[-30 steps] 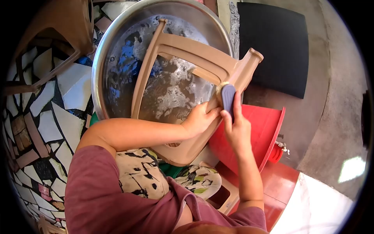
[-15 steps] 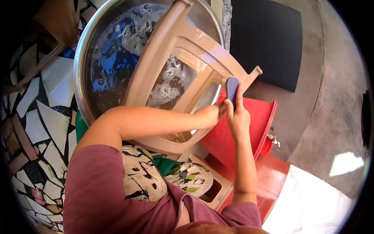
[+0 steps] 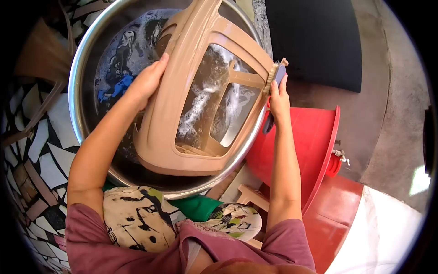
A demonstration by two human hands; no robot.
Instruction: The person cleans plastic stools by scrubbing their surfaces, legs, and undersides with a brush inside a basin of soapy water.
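Note:
A tan plastic stool (image 3: 180, 86) lies tilted on its side over a large metal basin (image 3: 75, 96) of soapy water (image 3: 137, 55). My left hand (image 3: 149, 81) grips the stool's left edge, thumb on the outer face. In my right hand (image 3: 279, 100) is a scrub brush (image 3: 280, 74) with a purple-grey back and pale bristles. Those bristles press against the stool's right edge, near the end of a leg. Something blue (image 3: 122, 86) shows in the water left of the stool.
A red tub (image 3: 305, 146) stands right of the basin, close to my right forearm. Beyond it a metal tap (image 3: 340, 155) shows. A dark panel (image 3: 315, 41) lies at the back right. Broken-tile paving (image 3: 59, 164) covers the left side.
My left hand has gone from the stool's lower right side to its left edge. The stool has turned and shifted further over the basin. The brush has risen slightly, showing its bristles.

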